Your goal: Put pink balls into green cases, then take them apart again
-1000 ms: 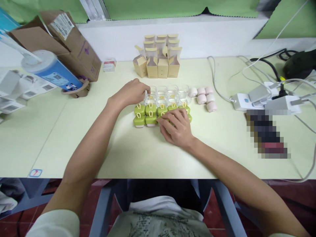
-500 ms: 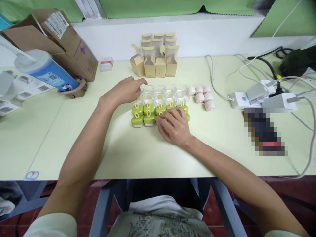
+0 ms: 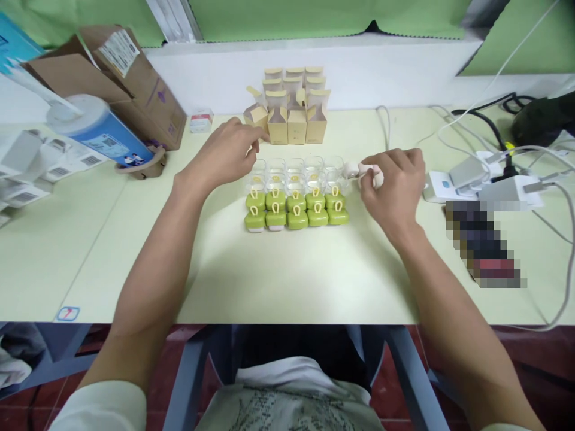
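My right hand (image 3: 395,185) reaches over the pale pink rounded pieces (image 3: 351,170), and its curled thumb and forefinger close around one of them. The hand hides most of that group. At the left end of the clear plastic covers (image 3: 295,169), my left hand (image 3: 231,152) hovers with its forefinger stretched out and holds nothing. The covers stand in rows, and yellow marks show in some. In front of them sit two rows of small green cases (image 3: 297,219) with yellow loops on top. White bottoms show under two of the cases at the front left.
Open tan cartons (image 3: 296,127) stand against the wall. On the left are a brown cardboard box (image 3: 153,96), a blue canister (image 3: 108,134) and a small red-and-white box (image 3: 202,120). A power strip (image 3: 442,187) with cables lies on the right, near a pixelated dark object (image 3: 483,245).
My right hand has left the green cases and moved right onto the pink pieces, uncovering the front rows. My left hand stays near the left end of the clear covers.
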`<state>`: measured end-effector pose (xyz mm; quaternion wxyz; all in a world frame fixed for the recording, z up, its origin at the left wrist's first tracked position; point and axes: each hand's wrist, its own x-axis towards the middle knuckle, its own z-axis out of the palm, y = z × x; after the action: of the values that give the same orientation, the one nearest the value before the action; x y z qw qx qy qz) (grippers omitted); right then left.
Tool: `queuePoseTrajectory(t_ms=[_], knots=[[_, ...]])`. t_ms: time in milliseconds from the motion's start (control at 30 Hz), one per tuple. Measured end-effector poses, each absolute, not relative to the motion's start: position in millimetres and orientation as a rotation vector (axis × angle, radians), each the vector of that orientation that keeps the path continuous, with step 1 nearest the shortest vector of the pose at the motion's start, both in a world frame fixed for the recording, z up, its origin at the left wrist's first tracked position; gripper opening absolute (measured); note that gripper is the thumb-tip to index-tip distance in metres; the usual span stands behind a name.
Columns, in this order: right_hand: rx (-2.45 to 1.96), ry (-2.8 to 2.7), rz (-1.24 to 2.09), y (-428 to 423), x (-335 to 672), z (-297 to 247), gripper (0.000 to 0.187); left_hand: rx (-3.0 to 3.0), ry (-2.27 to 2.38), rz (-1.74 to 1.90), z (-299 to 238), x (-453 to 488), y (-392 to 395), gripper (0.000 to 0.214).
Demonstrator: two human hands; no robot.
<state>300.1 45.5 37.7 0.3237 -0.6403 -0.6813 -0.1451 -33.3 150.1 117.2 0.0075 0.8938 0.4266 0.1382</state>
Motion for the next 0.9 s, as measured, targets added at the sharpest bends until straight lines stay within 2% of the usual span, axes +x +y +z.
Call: queuePoseTrajectory(t_ms=[200, 400, 733, 900], knots=[[-1.856, -1.955, -0.305, 59.3, 321.6, 24.3, 0.033, 2.785, 1.178, 0.436, 126.9, -18.5, 125.5, 0.031], [-1.908, -1.939, -0.376, 60.0, 315.5, 16.3, 0.033, 2.902, 0.963, 0.155, 113.6, 18.6, 97.2, 0.027], [-1.881, -1.89, -0.394, 63.8, 319.5, 12.7, 0.026, 2.935, 1.017, 0.006, 109.6, 27.1, 91.4, 0.02], [-1.933, -1.904, -0.36, 62.6, 315.8, 16.3, 0.03, 2.891, 0.944, -0.03, 110.4, 27.8, 89.2, 0.01]])
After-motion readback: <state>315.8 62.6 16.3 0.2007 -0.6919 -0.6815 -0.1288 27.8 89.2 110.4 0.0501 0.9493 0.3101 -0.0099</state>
